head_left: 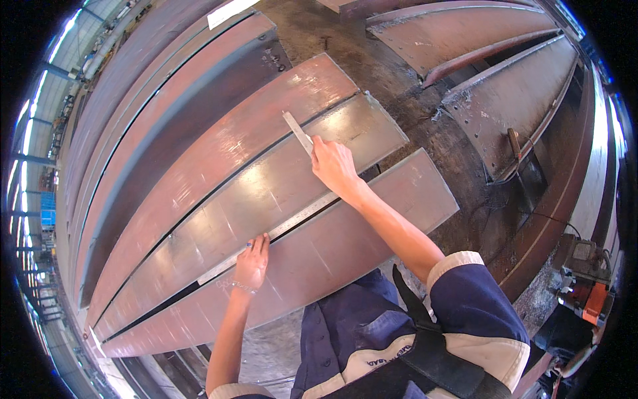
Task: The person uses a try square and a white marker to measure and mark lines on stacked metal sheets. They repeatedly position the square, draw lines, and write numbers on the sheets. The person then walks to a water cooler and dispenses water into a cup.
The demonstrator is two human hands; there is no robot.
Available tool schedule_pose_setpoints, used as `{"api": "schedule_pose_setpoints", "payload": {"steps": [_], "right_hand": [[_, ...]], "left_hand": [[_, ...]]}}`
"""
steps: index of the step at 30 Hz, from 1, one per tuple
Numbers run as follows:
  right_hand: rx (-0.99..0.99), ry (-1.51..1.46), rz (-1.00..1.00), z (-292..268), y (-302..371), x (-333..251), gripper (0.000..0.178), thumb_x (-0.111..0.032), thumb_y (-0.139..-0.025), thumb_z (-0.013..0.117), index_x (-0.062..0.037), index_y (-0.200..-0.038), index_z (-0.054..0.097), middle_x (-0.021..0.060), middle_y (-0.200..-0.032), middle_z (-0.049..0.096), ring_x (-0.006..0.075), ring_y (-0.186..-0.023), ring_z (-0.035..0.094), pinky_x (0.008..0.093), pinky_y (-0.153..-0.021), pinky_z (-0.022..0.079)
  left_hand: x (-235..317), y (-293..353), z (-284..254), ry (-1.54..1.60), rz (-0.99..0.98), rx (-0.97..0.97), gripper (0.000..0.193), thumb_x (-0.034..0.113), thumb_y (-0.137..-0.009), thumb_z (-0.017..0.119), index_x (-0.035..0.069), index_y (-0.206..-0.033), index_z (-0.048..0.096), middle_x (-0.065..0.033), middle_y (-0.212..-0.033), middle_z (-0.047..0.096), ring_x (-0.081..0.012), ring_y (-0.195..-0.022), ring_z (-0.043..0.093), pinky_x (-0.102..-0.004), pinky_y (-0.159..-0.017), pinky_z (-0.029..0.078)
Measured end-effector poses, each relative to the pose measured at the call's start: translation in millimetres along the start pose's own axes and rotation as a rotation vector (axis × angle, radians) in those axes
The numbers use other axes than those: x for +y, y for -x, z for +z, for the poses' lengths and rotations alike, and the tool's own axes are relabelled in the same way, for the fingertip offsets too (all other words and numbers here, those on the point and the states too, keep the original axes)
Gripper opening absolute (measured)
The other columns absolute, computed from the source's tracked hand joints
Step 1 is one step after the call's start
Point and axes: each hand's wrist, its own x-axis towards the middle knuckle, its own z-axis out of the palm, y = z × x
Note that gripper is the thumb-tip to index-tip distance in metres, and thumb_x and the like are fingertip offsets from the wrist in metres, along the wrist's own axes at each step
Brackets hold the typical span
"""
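Note:
A flat steel square (pixel 304 215) lies across the middle beam. Its long blade runs along the near edge of that beam's face, and the short arm points away under my right hand. My right hand (pixel 330 164) is closed around the short arm, whose end sticks out past the fingers. Lower left, my left hand (pixel 252 260) rests on the long blade, fingers stretched flat over it. The middle steel beam (pixel 266 183) is greyish and shiny. A reddish beam (pixel 345 236) lies nearest me, with a dark gap between the two.
Beyond lies another reddish beam (pixel 219 143), then more long beams (pixel 199 73) on the left. Tapered steel sections (pixel 518 93) stand far right, with a clamp-like piece (pixel 514 145) and a cable. Orange equipment (pixel 593 302) is at the right edge.

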Motion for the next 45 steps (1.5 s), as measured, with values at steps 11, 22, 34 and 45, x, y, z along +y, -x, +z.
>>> {"api": "schedule_pose_setpoints", "payload": {"steps": [11,22,34,45], "right_hand": [[-0.111,0.138,-0.091,-34.2,2.9,-22.5,0.011,-0.004,-0.077,0.063,0.0059,-0.081,0.06,0.0262,-0.07,0.064,0.0441,-0.072,0.066,0.0508,-0.067,0.053],[0.025,-0.019,0.087,-92.3,36.5,-26.3,0.017,-0.009,-0.083,0.059,0.0021,-0.093,0.068,0.0262,-0.079,0.066,0.044,-0.078,0.066,0.0516,-0.071,0.053],[0.089,-0.327,0.485,-130.1,104.8,-2.6,0.025,-0.014,-0.093,0.056,-0.0062,-0.113,0.067,0.0128,-0.07,0.069,0.0197,-0.059,0.062,0.0345,-0.059,0.048],[0.203,-0.637,0.467,-94.1,132.0,-49.0,0.029,-0.014,-0.1,0.049,-0.0008,-0.122,0.062,0.0067,-0.087,0.073,0.005,-0.06,0.052,0.0199,-0.05,0.043]], "left_hand": [[-2.6,1.7,1.8,0.014,0.022,-0.01,0.055,0.006,-0.081,0.058,-0.005,-0.134,0.049,-0.0116,-0.12,0.055,-0.0267,-0.108,0.058,-0.0362,-0.075,0.057],[-2.6,0.8,6.1,0.026,-0.02,-0.004,0.053,0.004,-0.081,0.06,-0.004,-0.133,0.051,-0.0119,-0.12,0.055,-0.0279,-0.105,0.059,-0.0372,-0.079,0.056],[-7.4,6.0,-25.6,0.451,-0.224,0.271,0.026,0.0,-0.087,0.06,0.004,-0.112,0.055,-0.0146,-0.105,0.062,-0.0336,-0.092,0.063,-0.0433,-0.078,0.051],[-72.4,37.1,-86.2,0.44,-0.275,0.386,0.027,0.0,-0.082,0.065,0.005,-0.108,0.06,-0.0139,-0.103,0.061,-0.0342,-0.101,0.059,-0.0445,-0.088,0.047]]}}
